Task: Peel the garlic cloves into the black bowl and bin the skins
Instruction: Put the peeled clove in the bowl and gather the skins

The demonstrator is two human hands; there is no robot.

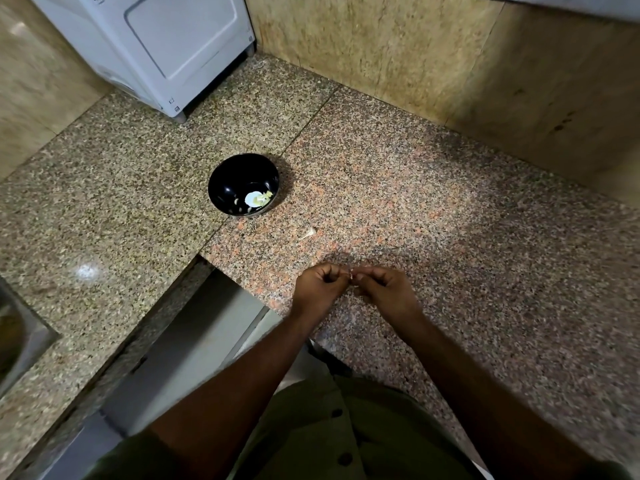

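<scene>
I pinch a garlic clove (352,278) between my curled left hand (320,289) and right hand (382,291) above the near desk (450,209), where loosened skin may drop short of the black bowl (221,188) farther left.

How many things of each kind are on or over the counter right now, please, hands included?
Hands: 2, left and right, pinching a small garlic piece between them
Black bowl: 1
Loose garlic scrap on the counter: 1
White appliance: 1
Total: 6
</scene>
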